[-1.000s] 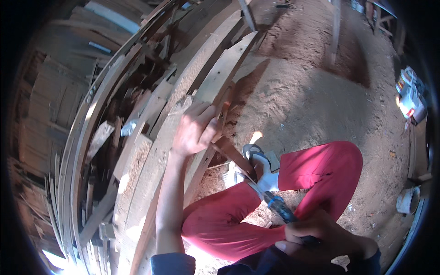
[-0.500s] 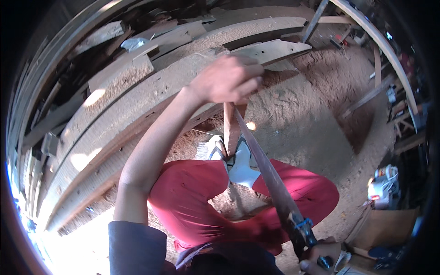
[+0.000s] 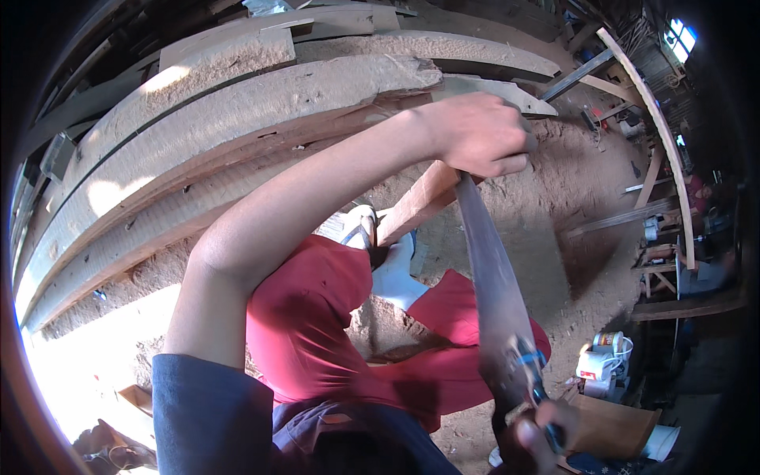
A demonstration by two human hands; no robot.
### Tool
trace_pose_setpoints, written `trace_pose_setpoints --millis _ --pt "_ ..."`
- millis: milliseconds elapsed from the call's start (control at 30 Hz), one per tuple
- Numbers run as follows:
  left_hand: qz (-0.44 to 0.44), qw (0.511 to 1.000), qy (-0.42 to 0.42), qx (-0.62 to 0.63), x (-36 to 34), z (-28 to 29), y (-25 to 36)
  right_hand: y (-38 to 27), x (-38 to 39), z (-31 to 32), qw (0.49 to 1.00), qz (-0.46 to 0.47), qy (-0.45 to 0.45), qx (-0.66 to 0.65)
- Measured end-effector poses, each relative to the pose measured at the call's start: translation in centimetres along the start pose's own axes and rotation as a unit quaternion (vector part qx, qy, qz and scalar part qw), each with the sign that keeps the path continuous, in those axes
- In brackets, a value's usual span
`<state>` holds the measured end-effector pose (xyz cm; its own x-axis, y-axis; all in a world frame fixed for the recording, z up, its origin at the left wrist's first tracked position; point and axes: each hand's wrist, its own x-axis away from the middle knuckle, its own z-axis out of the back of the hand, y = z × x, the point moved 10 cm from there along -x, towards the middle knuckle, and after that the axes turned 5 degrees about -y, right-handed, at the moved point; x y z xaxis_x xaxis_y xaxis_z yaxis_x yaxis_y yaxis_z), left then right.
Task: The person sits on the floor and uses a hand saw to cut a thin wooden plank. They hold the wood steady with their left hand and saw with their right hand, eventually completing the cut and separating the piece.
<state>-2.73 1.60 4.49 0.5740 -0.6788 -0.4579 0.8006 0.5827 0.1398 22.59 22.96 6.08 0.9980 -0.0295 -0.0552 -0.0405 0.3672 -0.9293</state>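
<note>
The right hand [image 3: 546, 434] is wrapping its fingers around the handle of the handsaw [image 3: 495, 277], whose far end is reaching just below the left hand [image 3: 484, 136]. The left hand is curling its fingers down there; what they are pinching is hidden, so I cannot tell. A reddish wooden piece [image 3: 419, 202] is slanting to the left of the handsaw's far end, its upper end meeting the left hand, its lower end standing by the feet [image 3: 360, 227]. Sandy ground [image 3: 546, 198] is spreading beneath and beyond the handsaw; a bright window [image 3: 679, 38] is glowing far beyond, rightward. Long rough planks [image 3: 237, 119] are lying left of the handsaw, the left forearm [image 3: 317, 194] partly blocking them. White containers [image 3: 599, 366] are standing right of the handsaw; red trouser legs [image 3: 309, 317] are bending below and left of it.
</note>
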Motion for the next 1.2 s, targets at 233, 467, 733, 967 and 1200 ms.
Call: trace_pose_setpoints --millis 233,467,733,967,1200 --pt "0.002 0.995 0.098 -0.006 1.8 2.4 -2.7 0.3 0.2 -0.5 0.989 0.009 -0.134 0.055" --pt "0.044 0.999 -0.022 0.002 1.1 0.9 -0.4 -1.6 2.4 -0.2 0.929 0.28 -0.129 0.206" --pt "0.065 0.998 -0.018 0.003 0.5 -0.1 -1.7 -0.6 2.3 -0.5 0.928 0.294 -0.127 0.189" --pt "0.066 0.997 0.027 -0.027 0.9 0.6 -3.6 -1.9 2.7 -1.0 0.89 0.398 -0.219 0.042" --pt "0.01 0.998 0.031 0.048 0.9 2.1 -1.8 -3.6 1.3 -1.5 0.95 0.07 -0.289 -0.098"
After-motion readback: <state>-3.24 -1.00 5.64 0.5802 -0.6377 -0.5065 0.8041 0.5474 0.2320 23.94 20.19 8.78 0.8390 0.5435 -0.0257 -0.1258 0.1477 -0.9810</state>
